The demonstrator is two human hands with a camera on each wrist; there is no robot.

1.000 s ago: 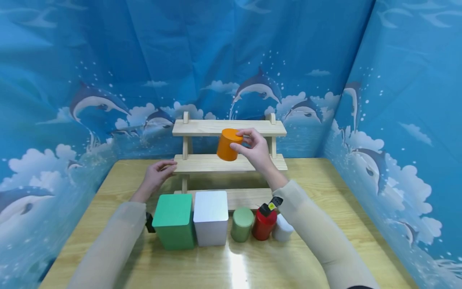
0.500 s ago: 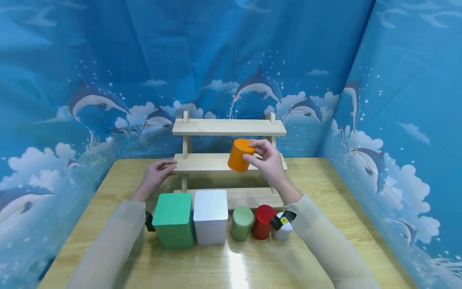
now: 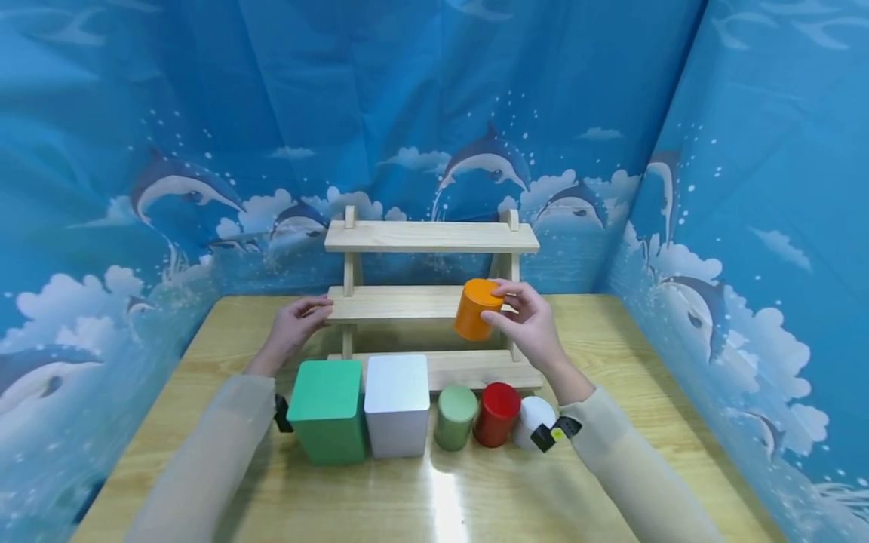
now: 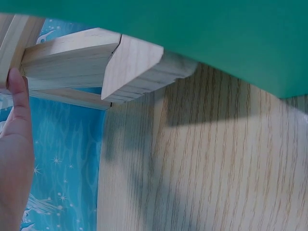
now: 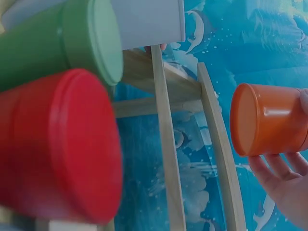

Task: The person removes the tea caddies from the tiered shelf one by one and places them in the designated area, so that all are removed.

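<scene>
My right hand [image 3: 532,324] grips an orange canister [image 3: 473,320] between thumb and fingers, slightly tilted, in front of the middle board's right part. In the right wrist view the orange canister [image 5: 269,120] shows its round end, fingers along its side. With my left hand [image 3: 293,332] I hold the left end of the middle board of a wooden three-tier shelf [image 3: 394,304]. The left wrist view shows a fingertip on the edge of that wooden shelf [image 4: 67,60]; the rest of the hold is out of sight.
Before the shelf stand a green box [image 3: 329,422], a white box [image 3: 398,422], a light green canister [image 3: 453,426], a red canister [image 3: 496,418] and a white canister [image 3: 535,416], on a wooden table [image 3: 380,498]. A blue dolphin-print curtain [image 3: 434,90] hangs behind and at both sides.
My right hand has carried the orange canister to the right and down, from in front of the upper boards to the middle board's right part. My left hand stays at the shelf.
</scene>
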